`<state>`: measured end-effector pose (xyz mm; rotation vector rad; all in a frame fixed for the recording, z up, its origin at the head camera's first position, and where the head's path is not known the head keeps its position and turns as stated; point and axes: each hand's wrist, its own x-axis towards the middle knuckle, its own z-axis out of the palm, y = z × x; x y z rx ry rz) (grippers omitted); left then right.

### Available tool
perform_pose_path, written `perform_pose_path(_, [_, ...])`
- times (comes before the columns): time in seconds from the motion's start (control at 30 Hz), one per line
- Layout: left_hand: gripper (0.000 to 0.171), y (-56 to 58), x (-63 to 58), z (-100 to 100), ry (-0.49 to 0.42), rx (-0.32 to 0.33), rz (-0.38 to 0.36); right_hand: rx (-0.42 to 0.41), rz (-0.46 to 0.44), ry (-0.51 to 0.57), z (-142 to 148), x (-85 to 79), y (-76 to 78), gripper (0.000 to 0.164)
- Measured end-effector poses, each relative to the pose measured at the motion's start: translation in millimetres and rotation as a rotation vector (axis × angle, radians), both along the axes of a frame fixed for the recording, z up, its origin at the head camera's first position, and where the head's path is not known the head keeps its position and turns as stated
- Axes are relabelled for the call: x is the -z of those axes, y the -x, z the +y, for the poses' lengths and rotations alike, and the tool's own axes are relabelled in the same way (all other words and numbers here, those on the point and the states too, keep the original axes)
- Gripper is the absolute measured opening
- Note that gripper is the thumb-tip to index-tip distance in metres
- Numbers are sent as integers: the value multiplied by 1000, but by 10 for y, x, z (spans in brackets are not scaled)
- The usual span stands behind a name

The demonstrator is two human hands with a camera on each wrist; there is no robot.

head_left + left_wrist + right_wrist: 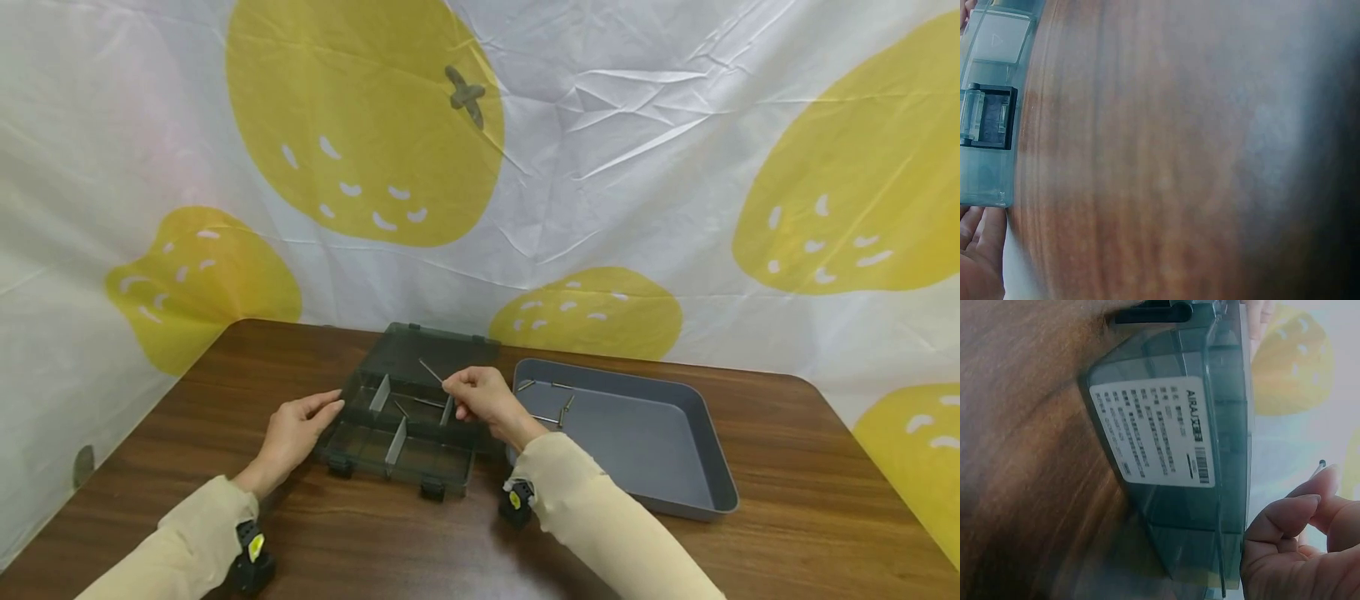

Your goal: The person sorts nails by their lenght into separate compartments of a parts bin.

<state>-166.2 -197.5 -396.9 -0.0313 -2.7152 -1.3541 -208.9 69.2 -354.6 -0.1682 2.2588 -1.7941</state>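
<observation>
A dark translucent organizer box [362, 454] stands on the table with its lid [420, 352] folded back. At its left side, my left hand [296, 429] touches the wall with extended fingers; the left wrist view shows those fingers [984, 234] by the box's end. Above the right compartments, my right hand [487, 402] pinches a thin silver metal rod [430, 370] between thumb and fingertips. The rod slants up to the left, and one end [1321, 465] pokes past the fingertips in the right wrist view. Thin metal pieces [429, 403] lie in a rear compartment, between light dividers [397, 440].
Right of the box is a grey rectangular tray [637, 450], with several small brass and silver metal pieces [561, 417] near its left end. A printed cloth [585, 192] hangs behind the wooden table [780, 467]. Two black latches [432, 488] stick out at the box's front.
</observation>
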Motion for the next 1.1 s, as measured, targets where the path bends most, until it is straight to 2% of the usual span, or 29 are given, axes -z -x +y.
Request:
perform_pose_path(0.23, [45, 0, -4, 4, 0, 0, -7, -30, 2, -11, -49, 13, 2, 22])
perform_pose_path(0.67, [43, -5, -14, 2, -2, -3, -14, -80, -9, -111, -94, 12, 1, 22])
perform_pose_path(1.1, [45, -18, -22, 2, -3, -4, -14, -122, -15, -157, -107, -20, -22, 18])
